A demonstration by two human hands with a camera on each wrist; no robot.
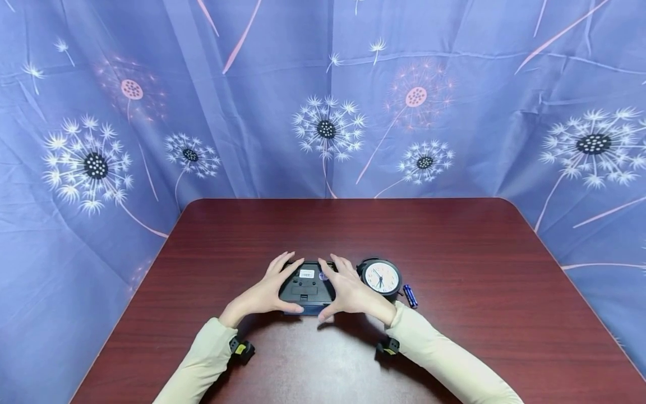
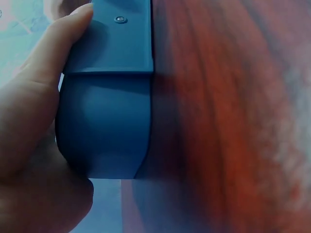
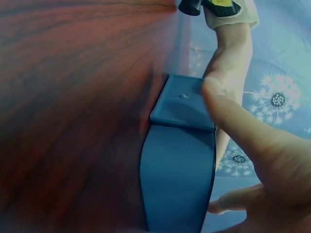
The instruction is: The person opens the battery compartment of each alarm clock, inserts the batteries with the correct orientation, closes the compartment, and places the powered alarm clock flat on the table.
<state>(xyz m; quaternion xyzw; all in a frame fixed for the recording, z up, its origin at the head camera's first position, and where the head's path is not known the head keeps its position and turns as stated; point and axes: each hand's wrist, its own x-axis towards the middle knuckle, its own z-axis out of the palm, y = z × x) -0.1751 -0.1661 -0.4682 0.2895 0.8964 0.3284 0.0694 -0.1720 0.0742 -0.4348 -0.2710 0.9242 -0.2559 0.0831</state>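
– Head view: starting from the left side, seeing what?

– Seeing a pale sleeve with a small wrist camera, and then the left hand. Is gripping the left end of a black device, placing the thumb at the near side and spreading the longer fingers toward the far edge.

– And in the left wrist view, seeing the same?

– Yes, seeing the left thumb lying over the upper edge, near a small screw.

– About this device: resting where?

– Is resting on the dark red table, exactly between both hands. Is showing on its top a white label and a small round sticker.

– Passing now to the right hand: doing what?

– Is gripping the right end in similar manner, bending round it with thumb and fingers well spread. In the right wrist view, seeing the right thumb at the upper edge; not managing to tell how firmly pressing.

– And farther to the right?

– Seeing a round black clock just beside the right hand, then blue batteries lying near the clock. Behind everything, seeing a blue curtain with printed dandelions.
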